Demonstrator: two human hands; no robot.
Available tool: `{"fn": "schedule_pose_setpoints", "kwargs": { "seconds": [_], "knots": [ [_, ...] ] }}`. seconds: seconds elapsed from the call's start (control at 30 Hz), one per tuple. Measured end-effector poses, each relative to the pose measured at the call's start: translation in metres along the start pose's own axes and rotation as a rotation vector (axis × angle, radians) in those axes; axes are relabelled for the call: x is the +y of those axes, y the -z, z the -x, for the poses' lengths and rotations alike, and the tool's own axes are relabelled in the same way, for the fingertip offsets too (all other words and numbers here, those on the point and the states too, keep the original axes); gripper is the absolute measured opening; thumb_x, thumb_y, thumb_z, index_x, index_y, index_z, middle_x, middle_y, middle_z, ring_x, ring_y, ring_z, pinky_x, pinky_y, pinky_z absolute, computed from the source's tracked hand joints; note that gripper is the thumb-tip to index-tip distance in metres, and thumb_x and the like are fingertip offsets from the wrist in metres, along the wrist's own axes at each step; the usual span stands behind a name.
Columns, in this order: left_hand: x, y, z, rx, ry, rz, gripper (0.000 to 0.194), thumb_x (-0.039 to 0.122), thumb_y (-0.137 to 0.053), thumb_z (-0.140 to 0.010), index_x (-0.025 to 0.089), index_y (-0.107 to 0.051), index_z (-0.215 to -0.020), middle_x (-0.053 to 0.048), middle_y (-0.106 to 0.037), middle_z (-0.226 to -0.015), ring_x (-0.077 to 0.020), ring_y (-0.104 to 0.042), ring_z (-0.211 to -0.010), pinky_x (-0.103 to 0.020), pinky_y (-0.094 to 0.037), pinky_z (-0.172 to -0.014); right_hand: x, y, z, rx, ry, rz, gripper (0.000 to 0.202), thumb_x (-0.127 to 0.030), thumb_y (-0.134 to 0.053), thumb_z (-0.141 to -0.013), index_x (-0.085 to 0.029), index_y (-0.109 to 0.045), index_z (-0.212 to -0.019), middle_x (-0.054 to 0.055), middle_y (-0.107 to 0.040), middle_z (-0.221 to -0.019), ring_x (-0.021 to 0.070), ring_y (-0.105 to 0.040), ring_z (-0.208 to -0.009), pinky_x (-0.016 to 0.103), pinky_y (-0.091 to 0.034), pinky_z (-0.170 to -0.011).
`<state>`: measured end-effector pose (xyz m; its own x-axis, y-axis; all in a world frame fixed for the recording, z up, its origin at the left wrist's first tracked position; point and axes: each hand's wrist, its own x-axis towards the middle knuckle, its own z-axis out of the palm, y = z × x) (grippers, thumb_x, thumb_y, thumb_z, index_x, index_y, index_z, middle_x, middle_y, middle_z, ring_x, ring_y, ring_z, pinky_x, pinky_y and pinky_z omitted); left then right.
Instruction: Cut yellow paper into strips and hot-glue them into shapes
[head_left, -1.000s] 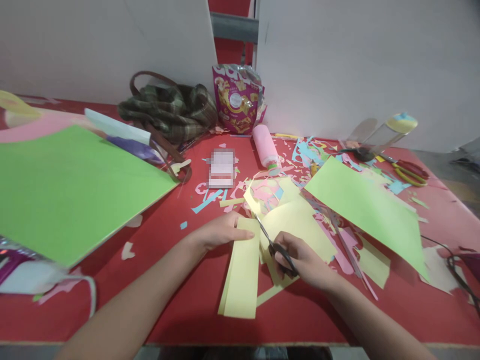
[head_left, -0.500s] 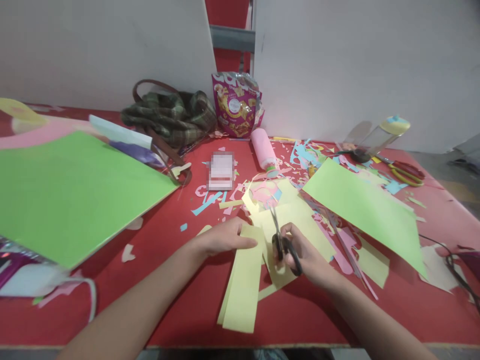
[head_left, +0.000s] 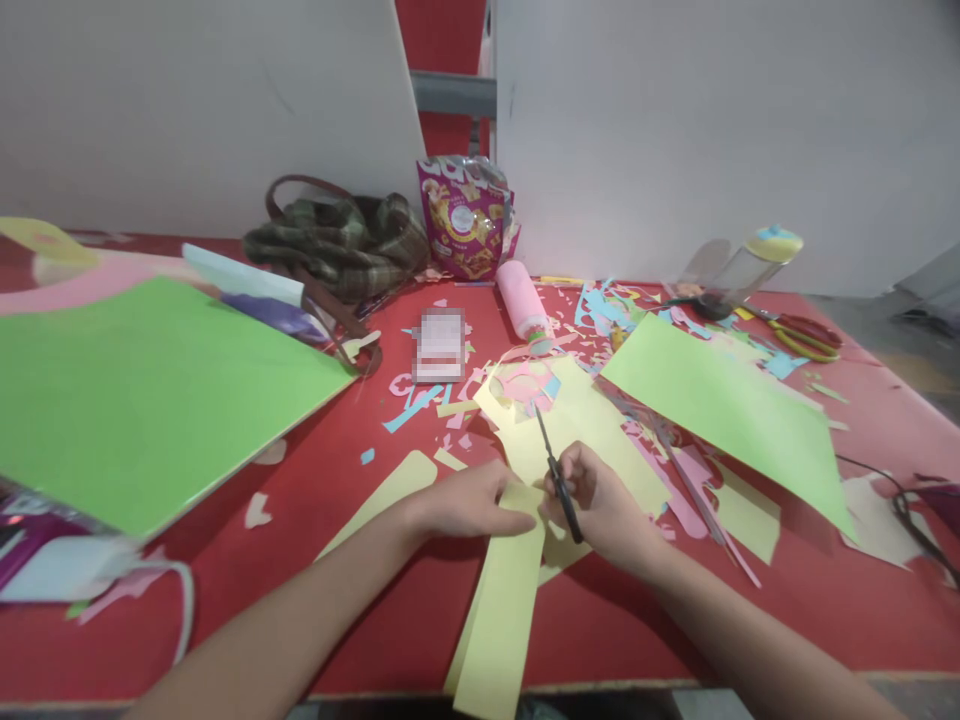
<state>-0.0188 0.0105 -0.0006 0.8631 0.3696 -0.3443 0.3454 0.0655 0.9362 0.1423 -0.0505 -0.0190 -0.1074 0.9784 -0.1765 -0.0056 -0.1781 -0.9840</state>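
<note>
My left hand (head_left: 476, 505) pinches the upper end of a folded strip of yellow paper (head_left: 504, 610), whose layers hang down toward the table's front edge. My right hand (head_left: 600, 510) is closed round a pair of scissors (head_left: 560, 480) with dark handles, its blades pointing away from me and looking closed. The right fingertips come close to the strip's upper corner; whether they touch it I cannot tell. Beneath and beyond both hands lies a larger yellow sheet (head_left: 592, 410). A further yellow piece (head_left: 382, 500) lies beside my left forearm.
Green sheets lie at left (head_left: 150, 390) and right (head_left: 727, 420). Paper scraps (head_left: 600, 310) litter the red table (head_left: 300, 620). Behind are a pink bottle (head_left: 519, 300), a purple snack bag (head_left: 466, 220) and a plaid bag (head_left: 345, 240). Red-and-yellow-handled scissors (head_left: 806, 338) lie far right.
The scissors have turned in my right hand and their blades have come together. My left hand has moved slightly right and down with the yellow strip, closer to my right hand.
</note>
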Motion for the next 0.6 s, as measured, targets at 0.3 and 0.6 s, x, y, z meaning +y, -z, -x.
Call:
{"fn": "schedule_pose_setpoints", "kwargs": {
  "seconds": [0.3, 0.6],
  "knots": [
    [-0.0002, -0.0037, 0.0, 0.099, 0.037, -0.167, 0.019, 0.027, -0.044, -0.068, 0.012, -0.052, -0.06, 0.003, -0.043, -0.052, -0.0076, -0.039, -0.047, -0.017, -0.03, -0.043, 0.0038, -0.0001, -0.0012, 0.039, 0.036, 0.066, 0.03, -0.001, -0.049, -0.057, -0.022, -0.034, -0.074, -0.006, -0.047, -0.06, 0.0092, -0.044, -0.054, 0.019, -0.032, -0.047],
    [-0.0048, -0.0096, -0.0084, 0.391, -0.043, -0.292, 0.027, 0.034, -0.039, -0.076, 0.014, -0.057, -0.08, -0.003, -0.058, -0.073, -0.014, -0.051, -0.065, -0.021, -0.037, -0.055, 0.0055, 0.0025, -0.0057, 0.226, 0.124, -0.01, 0.031, -0.005, -0.053, -0.058, -0.023, -0.032, -0.072, -0.005, -0.043, -0.065, 0.0105, -0.044, -0.058, 0.021, -0.035, -0.049]
  ]
}}
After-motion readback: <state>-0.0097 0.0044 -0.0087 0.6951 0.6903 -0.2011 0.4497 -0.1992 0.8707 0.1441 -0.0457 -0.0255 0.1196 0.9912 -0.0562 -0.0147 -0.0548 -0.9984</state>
